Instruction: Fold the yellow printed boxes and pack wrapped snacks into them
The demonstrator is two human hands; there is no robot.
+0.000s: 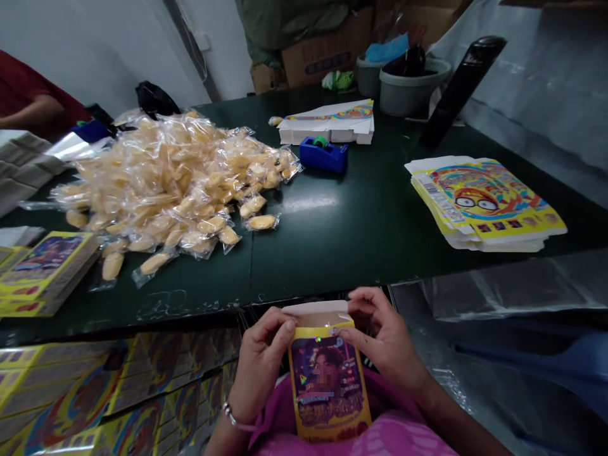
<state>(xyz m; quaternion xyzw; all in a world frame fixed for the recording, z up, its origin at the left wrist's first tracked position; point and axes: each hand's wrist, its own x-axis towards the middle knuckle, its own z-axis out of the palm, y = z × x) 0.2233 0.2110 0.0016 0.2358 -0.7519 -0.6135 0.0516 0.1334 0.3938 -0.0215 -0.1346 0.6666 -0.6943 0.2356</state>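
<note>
A yellow printed box [330, 386] stands upright in front of my body, its top flap raised and its mouth open. My left hand [268, 354] grips the upper left edge between thumb and fingers. At the upper right edge my right hand [380, 332] holds the box, thumb on the front and fingers behind the rim. Beyond the hands, a large heap of clear-wrapped yellowish pieces [175, 171] covers the left part of the dark green table [304, 247]. What is inside the box cannot be made out.
A blue tape dispenser [323, 155] sits before stacked white cartons [327, 130]. Flat printed boxes [489, 196] lie at the right, filled-out yellow boxes [47, 269] at the left. More boxes [118, 392] are below. Buckets [411, 88] stand behind; another person's arm [33, 114] shows far left.
</note>
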